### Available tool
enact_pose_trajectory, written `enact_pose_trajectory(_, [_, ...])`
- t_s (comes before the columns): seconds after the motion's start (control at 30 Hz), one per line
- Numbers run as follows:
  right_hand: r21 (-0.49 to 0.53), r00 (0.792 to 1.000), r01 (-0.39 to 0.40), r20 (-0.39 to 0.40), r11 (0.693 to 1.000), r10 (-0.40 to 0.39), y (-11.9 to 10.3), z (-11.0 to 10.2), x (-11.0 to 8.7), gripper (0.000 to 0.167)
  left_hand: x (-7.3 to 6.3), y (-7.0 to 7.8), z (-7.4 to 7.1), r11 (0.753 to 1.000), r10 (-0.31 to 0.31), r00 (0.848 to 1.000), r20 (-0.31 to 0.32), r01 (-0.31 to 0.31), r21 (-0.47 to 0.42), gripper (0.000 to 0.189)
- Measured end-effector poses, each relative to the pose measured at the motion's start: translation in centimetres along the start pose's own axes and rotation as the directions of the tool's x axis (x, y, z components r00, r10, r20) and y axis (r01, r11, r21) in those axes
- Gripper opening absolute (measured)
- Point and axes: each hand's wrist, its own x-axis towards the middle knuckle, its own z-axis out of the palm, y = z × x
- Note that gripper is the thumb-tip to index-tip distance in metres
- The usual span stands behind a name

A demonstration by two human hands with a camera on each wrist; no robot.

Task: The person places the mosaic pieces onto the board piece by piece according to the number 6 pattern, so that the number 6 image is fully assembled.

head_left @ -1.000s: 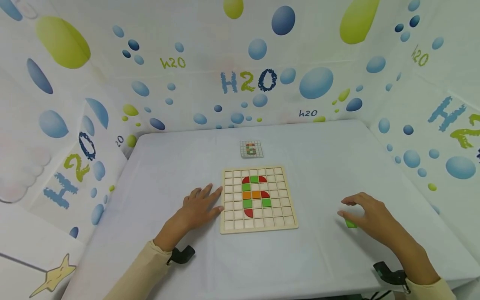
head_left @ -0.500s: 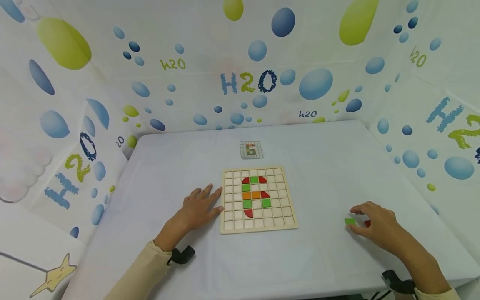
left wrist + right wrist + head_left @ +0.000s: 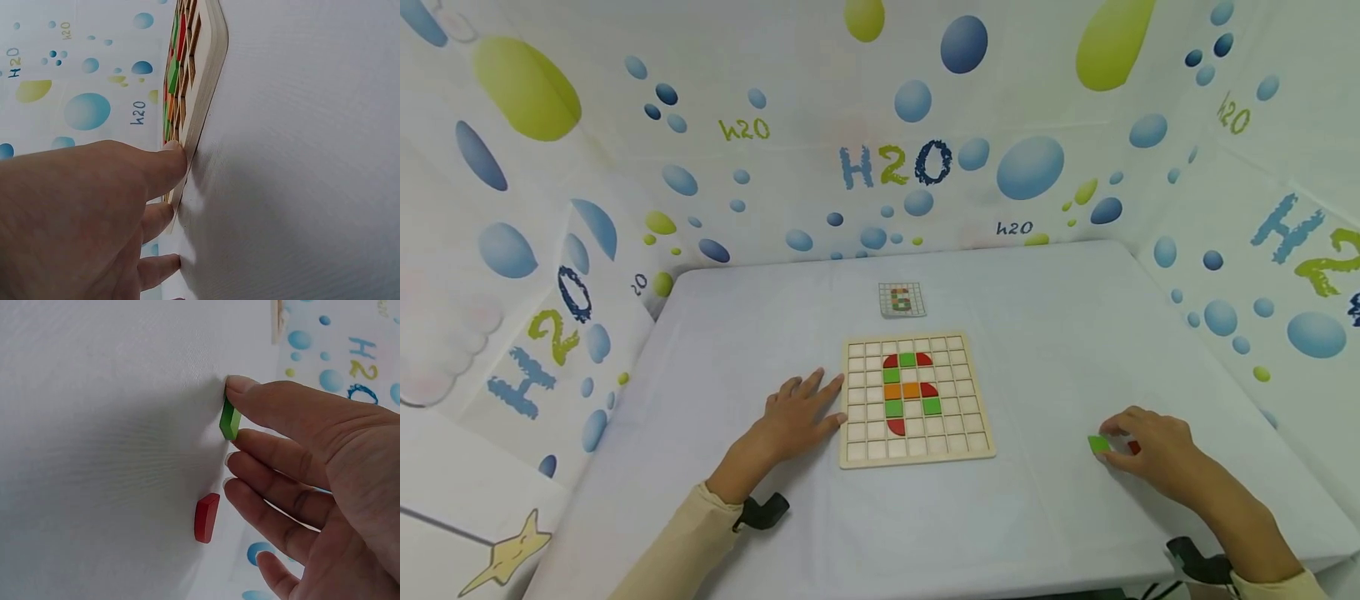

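Observation:
A square wooden grid board (image 3: 977, 417) lies on the table, with several green, red and orange tiles set in its cells. My left hand (image 3: 797, 421) rests at the board's left edge, fingers spread; in the left wrist view the thumb (image 3: 165, 165) touches the rim. To the right of the board, my right hand (image 3: 1157, 446) pinches a green square tile (image 3: 230, 420) between thumb and index finger, down at the cloth. Beneath the palm lies a red tile (image 3: 206, 517), partly hidden in the head view and untouched in the right wrist view.
A small card (image 3: 902, 300) printed with a gridded coloured pattern lies behind the board. White cloth (image 3: 760, 317) covers the table. Printed fabric walls (image 3: 1037, 100) with blue and green drops stand at the back and both sides.
My right hand has moved right and toward me, uncovering the green tile, and its thumb and index finger have closed on it. The tile has turned slightly. My left hand stays put.

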Motion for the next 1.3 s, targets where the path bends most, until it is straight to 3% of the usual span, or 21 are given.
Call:
enact_pose_trajectory(0.8, [0.033,1.000,-0.010,-0.030,0.999,0.011,-0.5,0.9,0.5,0.024,0.0,0.0,0.0,1.000,0.000,1.000,0.006,0.000,-0.008,0.069])
enact_pose_trajectory(1.07, [0.078,1.000,0.004,-0.015,0.997,-0.003,-1.6,1.2,1.6,0.023,-0.2,0.0,-0.1,1.000,-0.002,1.000,0.007,0.002,-0.018,0.068])
enact_pose_trajectory(1.3, [0.082,0.997,0.064,-0.042,0.995,-0.061,-3.0,1.3,3.4,0.022,-0.2,0.1,-0.1,1.000,-0.007,1.000,0.007,0.007,-0.017,0.068])
